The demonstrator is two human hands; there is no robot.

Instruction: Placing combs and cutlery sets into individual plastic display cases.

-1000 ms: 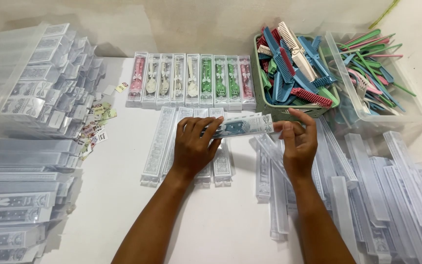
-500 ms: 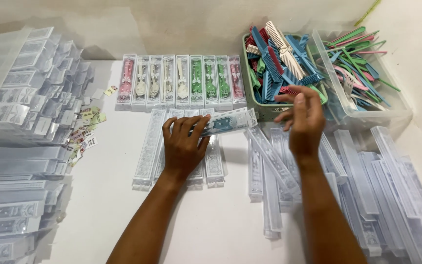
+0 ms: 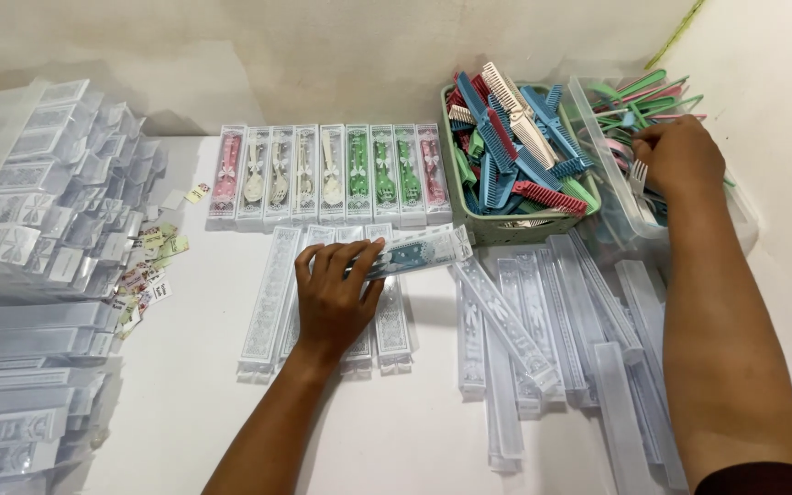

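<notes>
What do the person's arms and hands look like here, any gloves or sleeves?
Both hands are bare: no gloves, rings or watch visible on the left hand or right hand. Forearms are uncovered; only a dark maroon sleeve edge shows on the right arm.
</notes>
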